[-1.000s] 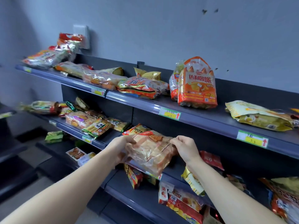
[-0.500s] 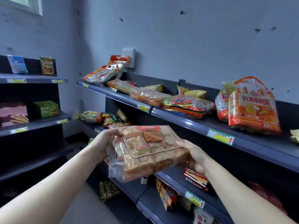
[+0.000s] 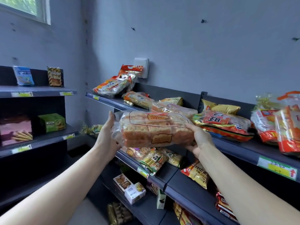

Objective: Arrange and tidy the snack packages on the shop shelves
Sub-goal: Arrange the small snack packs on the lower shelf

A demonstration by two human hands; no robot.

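I hold a large clear bag of orange crackers (image 3: 154,129) level in front of the top shelf (image 3: 235,148), its long side facing me. My left hand (image 3: 106,133) lies flat against the bag's left end with straight fingers pointing up. My right hand (image 3: 200,138) grips the right end, thumb on top and fingers underneath. The bag hangs in the air just before a pale cracker bag (image 3: 172,108) lying on the top shelf.
The top shelf carries a red-and-yellow bag (image 3: 224,124), tall orange bags (image 3: 289,127) at right and cracker packs (image 3: 112,86) at left. Green-striped packs (image 3: 152,158) crowd the middle shelf (image 3: 178,190). Boxes (image 3: 134,192) sit lower down. A second shelf unit (image 3: 40,91) stands to the left.
Both hands lifted the cracker bag from the middle shelf up to top-shelf height and turned it level. My view swung left and upward, bringing the left shelf unit and window into sight.
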